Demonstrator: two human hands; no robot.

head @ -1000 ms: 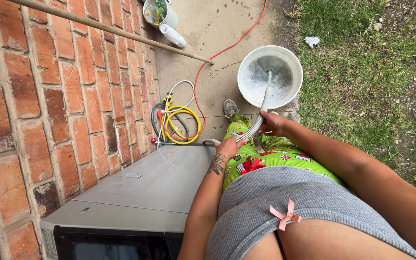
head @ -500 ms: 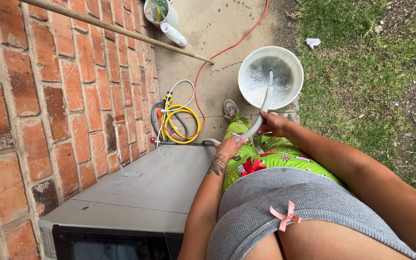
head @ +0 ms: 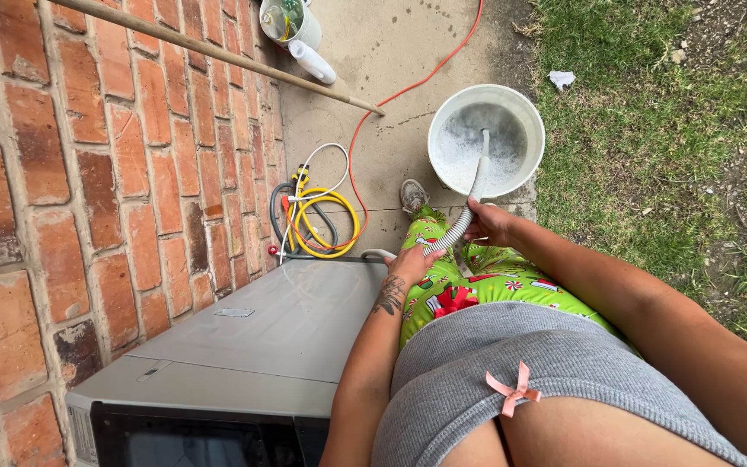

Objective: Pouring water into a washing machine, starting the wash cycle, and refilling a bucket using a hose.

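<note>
- Drain hose — grey and ribbed, it runs up from beside the grey machine by the brick wall, passes through both hands, and its pale end dips over the rim into the white bucket of foamy water.
- Right hand is wrapped closed around the hose just short of the bucket; left hand is closed on it lower down, near the green patterned trousers.
- So the free end sits beyond the right hand's grasp, with only a short stretch hanging into the bucket.
- Risk, as I judge it — that short end could flick out if either hold slackens or the hose stiffens, spilling water over the concrete.
- The orange cord and the coiled yellow hose lie close by; water reaching the cord would be the worse outcome.
</note>
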